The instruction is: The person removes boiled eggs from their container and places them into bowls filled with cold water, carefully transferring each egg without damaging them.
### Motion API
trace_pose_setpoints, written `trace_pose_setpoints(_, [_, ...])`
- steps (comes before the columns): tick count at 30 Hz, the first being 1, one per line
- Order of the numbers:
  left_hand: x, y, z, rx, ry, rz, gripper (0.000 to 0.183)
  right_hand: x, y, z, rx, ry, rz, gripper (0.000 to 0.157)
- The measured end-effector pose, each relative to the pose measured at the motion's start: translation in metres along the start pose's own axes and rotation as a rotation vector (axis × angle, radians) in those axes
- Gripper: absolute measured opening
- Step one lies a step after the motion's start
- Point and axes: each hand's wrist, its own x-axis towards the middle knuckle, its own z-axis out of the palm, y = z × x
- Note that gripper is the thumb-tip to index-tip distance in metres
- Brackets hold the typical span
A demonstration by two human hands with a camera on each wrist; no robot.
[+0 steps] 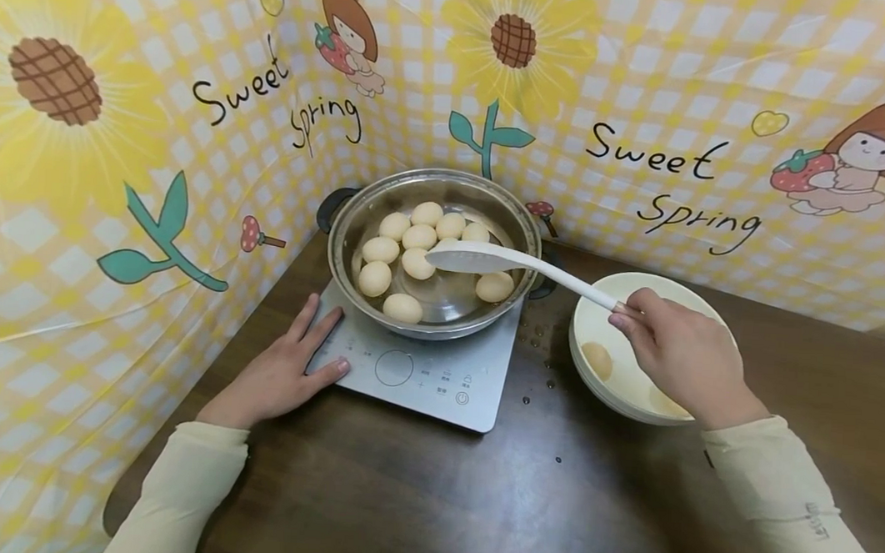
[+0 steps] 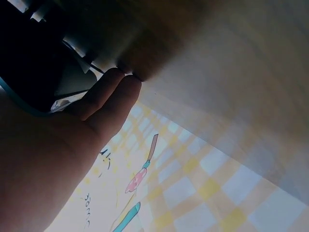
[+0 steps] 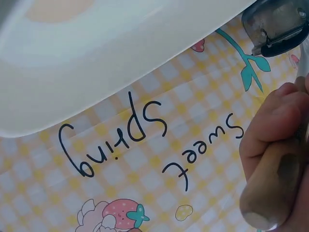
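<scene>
My right hand point(image 1: 682, 347) grips a white cooking spoon point(image 1: 555, 272) by its handle, whose wooden end point(image 3: 273, 188) shows in the right wrist view. The spoon's head overlaps the steel pot point(image 1: 439, 333) in the head view. Several pale eggs point(image 1: 403, 308) lie in the pot, which stands on a white induction cooker point(image 1: 399, 391). Fingers spread, my left hand point(image 1: 279, 381) rests at the cooker's left edge, thumb on its front panel. Under my right hand is a white bowl point(image 1: 587, 297) with an egg point(image 1: 597, 360) inside, another partly hidden by the hand.
A yellow checked cloth point(image 1: 412, 133) with printed flowers rises behind and to the left of the dark wooden table point(image 1: 401, 491). Water drops point(image 1: 526, 400) dot the wood between cooker and bowl. Black handles point(image 1: 333, 206) stick out from the pot's sides.
</scene>
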Motion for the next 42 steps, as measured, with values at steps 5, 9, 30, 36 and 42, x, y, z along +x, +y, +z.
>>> trace_pose_setpoints(5, [0.001,0.000,0.000,0.004,0.005,0.006,0.083,-0.001,0.000,-0.003,-0.021,-0.007,-0.006,0.019])
trace_pose_setpoints(9, [0.001,-0.001,0.001,0.003,0.002,0.006,0.083,0.000,0.000,-0.006,-0.042,0.018,-0.033,0.020])
trace_pose_setpoints(30, [0.001,-0.004,0.004,-0.001,0.006,0.004,0.083,-0.002,-0.001,-0.017,0.025,-0.163,0.025,0.013])
trace_pose_setpoints(36, [0.002,-0.005,0.005,-0.002,0.008,0.007,0.083,-0.003,-0.004,-0.012,0.054,-0.151,-0.028,0.015])
trace_pose_setpoints(42, [0.001,-0.005,0.003,-0.006,0.008,0.008,0.083,0.000,-0.010,-0.011,0.074,-0.166,-0.063,0.018])
